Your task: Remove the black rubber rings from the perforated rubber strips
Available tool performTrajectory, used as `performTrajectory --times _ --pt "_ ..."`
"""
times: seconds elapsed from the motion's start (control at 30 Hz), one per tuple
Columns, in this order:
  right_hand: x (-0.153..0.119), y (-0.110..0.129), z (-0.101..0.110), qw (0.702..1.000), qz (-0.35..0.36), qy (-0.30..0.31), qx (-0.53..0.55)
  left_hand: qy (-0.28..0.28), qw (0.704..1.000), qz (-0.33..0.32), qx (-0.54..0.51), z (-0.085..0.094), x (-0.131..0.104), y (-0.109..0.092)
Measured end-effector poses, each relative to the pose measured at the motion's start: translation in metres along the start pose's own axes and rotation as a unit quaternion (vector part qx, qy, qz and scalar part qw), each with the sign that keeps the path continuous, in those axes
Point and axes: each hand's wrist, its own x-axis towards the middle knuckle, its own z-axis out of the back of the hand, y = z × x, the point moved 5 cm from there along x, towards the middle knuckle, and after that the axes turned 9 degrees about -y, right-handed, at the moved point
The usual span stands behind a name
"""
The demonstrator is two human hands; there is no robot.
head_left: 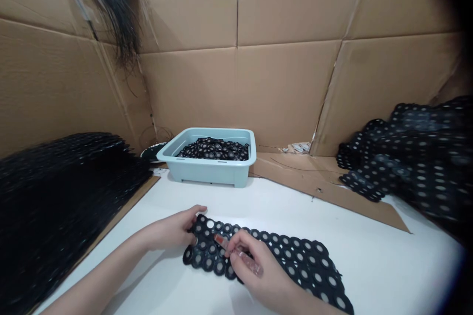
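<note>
Black sheet: a perforated strip of joined rings is laid flat on the white table, near the front edge, running from centre to lower right.
Left hand: the left hand is rested on the table at the strip's left end; the fingers are curled loosely, the thumb is laid over the top corner, and the edge of the strip is pinched.
Right hand: the right hand is placed on top of the strip, closed around a small clear tool with a reddish tip, which is pressed against one ring.
Tub: a pale blue plastic tub filled with loose black rings is seen behind, well apart from the hands.
Left stack: a tall pile of black sheets is stacked at the left.
Right heap: more perforated sheets are heaped at the right.
Surround: cardboard walls are set up around the table.
</note>
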Motion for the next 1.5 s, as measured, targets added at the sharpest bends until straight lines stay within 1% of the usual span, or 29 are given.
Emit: performTrajectory --times 0.1,0.17,0.23,0.3,0.4,0.5,0.57,0.63,0.73,0.8,0.9,0.97,1.07,1.17,1.27,1.4,1.5 --pt "0.0 0.002 0.001 1.0 0.001 0.004 0.007 0.02 0.997 0.01 -0.08 -0.002 0.0 -0.003" --pt "0.0 0.001 0.001 1.0 -0.006 0.007 0.01 -0.001 0.995 0.018 -0.096 -0.004 0.002 -0.006" --pt "0.0 -0.002 0.002 1.0 -0.011 0.002 0.008 -0.052 0.995 0.031 -0.075 -0.007 0.004 -0.006" --pt "0.0 -0.006 0.003 1.0 -0.01 -0.007 0.003 -0.114 0.991 0.043 -0.053 -0.01 0.006 -0.004" --pt "0.001 -0.011 0.001 1.0 0.0 -0.008 -0.002 -0.194 0.979 0.036 -0.057 -0.017 0.008 -0.001" --pt "0.002 -0.011 0.0 0.999 0.019 -0.017 -0.035 -0.268 0.961 0.015 -0.058 -0.02 0.001 -0.003" --pt "0.002 -0.008 -0.001 0.998 0.024 -0.013 -0.063 -0.296 0.954 0.009 -0.054 -0.021 -0.008 -0.009" --pt "0.003 -0.005 -0.003 0.997 0.023 -0.005 -0.076 -0.289 0.955 0.005 -0.07 -0.025 -0.015 -0.016" --pt "0.003 0.0 -0.004 0.997 0.026 -0.008 -0.071 -0.248 0.961 -0.003 -0.125 -0.032 -0.019 -0.022" --pt "0.003 0.002 -0.004 0.998 0.028 -0.009 -0.055 -0.224 0.966 -0.011 -0.131 -0.033 -0.018 -0.022" --pt "0.003 0.003 -0.004 1.0 0.02 -0.016 -0.015 -0.207 0.975 -0.044 -0.069 -0.026 -0.014 -0.023" --pt "0.003 0.002 -0.001 0.999 0.009 -0.029 0.026 -0.184 0.981 -0.053 -0.029 -0.02 -0.01 -0.023" --pt "0.002 -0.002 0.003 0.994 -0.016 -0.05 0.094 -0.145 0.989 -0.031 -0.004 -0.01 -0.006 -0.017" --pt "0.002 -0.004 0.003 0.99 -0.031 -0.042 0.131 -0.124 0.992 -0.014 -0.005 -0.004 -0.004 -0.011" --pt "0.0 -0.002 0.001 0.989 -0.026 -0.012 0.143 -0.11 0.994 -0.001 -0.01 -0.002 -0.004 -0.008" --pt "-0.001 -0.002 -0.002 0.992 -0.023 0.011 0.124 -0.072 0.997 0.002 -0.012 -0.004 -0.007 -0.008" --pt "-0.001 -0.004 -0.004 0.995 -0.013 0.014 0.096 -0.08 0.997 -0.001 -0.015 -0.005 -0.006 -0.007"
